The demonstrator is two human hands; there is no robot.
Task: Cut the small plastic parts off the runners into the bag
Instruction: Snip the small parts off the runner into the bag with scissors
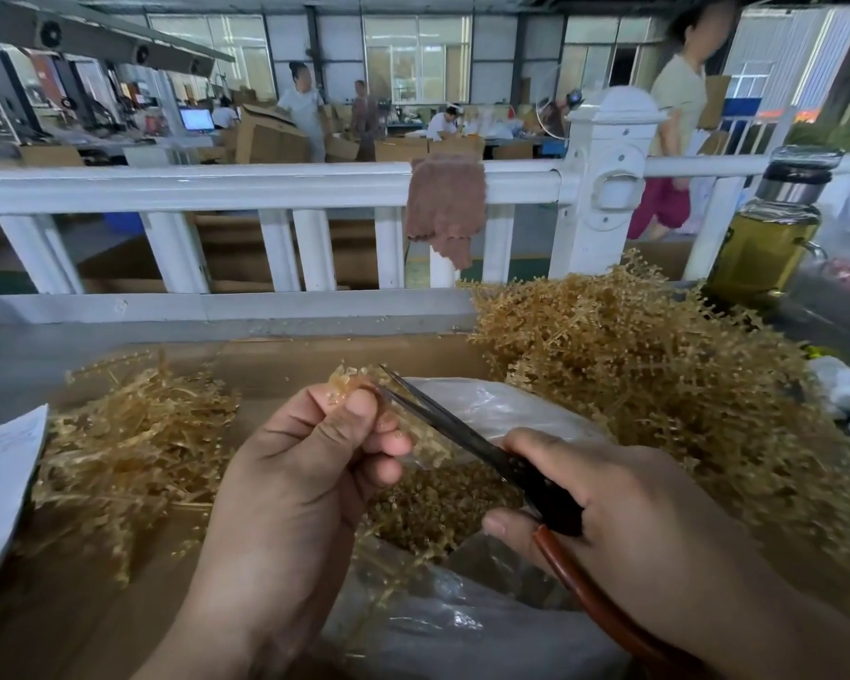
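Note:
My left hand (310, 463) pinches a small amber plastic runner (347, 382) between thumb and fingers, held above the clear plastic bag (482, 409). My right hand (624, 503) grips black scissors (467, 439) with reddish-brown handles; the blades are slightly apart, tips beside the runner. Inside the bag lies a heap of small cut amber parts (438, 503). A large pile of runners with parts on them (658, 380) sits to the right. A flatter pile of bare runners (133, 444) lies to the left.
Everything rests on cardboard (276, 360) on a grey table. A white railing (266, 184) with a brown cloth (445, 208) runs behind. A glass bottle of yellowish liquid (771, 228) stands at the right, white paper (1, 483) at the left. People work in the background.

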